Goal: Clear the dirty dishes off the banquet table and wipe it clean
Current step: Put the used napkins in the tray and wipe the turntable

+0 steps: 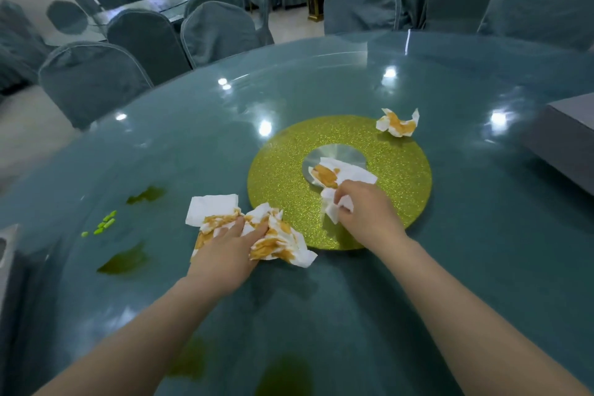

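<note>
Napkins (pixel 273 235) orange-stained (crumpled) under hands (pixel 225 247)

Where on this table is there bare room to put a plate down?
Bare glass beyond the gold disc toward the chairs. Crowded: stained napkins under the left hand and right hand; green smears left and near.
</note>
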Demonstrator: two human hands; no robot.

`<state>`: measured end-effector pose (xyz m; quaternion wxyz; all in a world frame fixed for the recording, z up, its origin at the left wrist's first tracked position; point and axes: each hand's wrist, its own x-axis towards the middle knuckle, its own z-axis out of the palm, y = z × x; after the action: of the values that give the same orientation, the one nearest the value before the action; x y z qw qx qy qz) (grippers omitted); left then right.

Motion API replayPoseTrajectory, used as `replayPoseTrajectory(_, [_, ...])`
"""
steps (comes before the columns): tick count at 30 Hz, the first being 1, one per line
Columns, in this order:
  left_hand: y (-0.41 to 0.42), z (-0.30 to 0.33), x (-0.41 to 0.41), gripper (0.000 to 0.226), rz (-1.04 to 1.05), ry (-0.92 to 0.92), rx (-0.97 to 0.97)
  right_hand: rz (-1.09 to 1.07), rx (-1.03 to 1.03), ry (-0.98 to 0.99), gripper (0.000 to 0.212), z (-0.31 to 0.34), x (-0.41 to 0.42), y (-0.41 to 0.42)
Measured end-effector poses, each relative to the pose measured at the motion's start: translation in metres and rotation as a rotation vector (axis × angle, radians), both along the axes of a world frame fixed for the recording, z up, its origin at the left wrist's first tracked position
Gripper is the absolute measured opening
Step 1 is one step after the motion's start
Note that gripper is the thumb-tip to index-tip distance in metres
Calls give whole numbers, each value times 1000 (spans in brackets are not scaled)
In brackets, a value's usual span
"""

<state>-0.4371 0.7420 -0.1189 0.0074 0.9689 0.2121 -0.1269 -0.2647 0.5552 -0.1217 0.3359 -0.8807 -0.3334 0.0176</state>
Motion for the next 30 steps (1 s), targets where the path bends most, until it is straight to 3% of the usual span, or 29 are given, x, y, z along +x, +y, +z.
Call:
replayPoseTrajectory(2, [-2,-1,-1,56,-9,3,13,-35,113,-79,18,5,13,8])
replayPoseTrajectory(4, [-5,0,-1,57,-4,4,10,-23,106,-94,39,6,30,17])
replayPoseTrajectory(6, [-9,1,-1,56,-2,-11,-6,-24,-125,-25,56,2,44,24])
replayPoseTrajectory(9, [-10,1,-4,54,60,-7,-32,-50,-448,-22,51,-15,52,31])
replayPoseTrajectory(11, [-9,3,-7,49,114,-16,-85,-87,-405,-68,43,-22,48,33])
replayPoseTrajectory(15, [-4,15,-5,41,31,-109,-149,-87,-335,-142,35,-25,41,25])
replayPoseTrajectory(25, [-3,8,-18,44,81,-154,-175,-36,-347,-212,41,-23,8,-10])
replayPoseTrajectory(30, [0,13,-17,33,159,-124,-213,-6,-343,-228,42,-21,-7,-26])
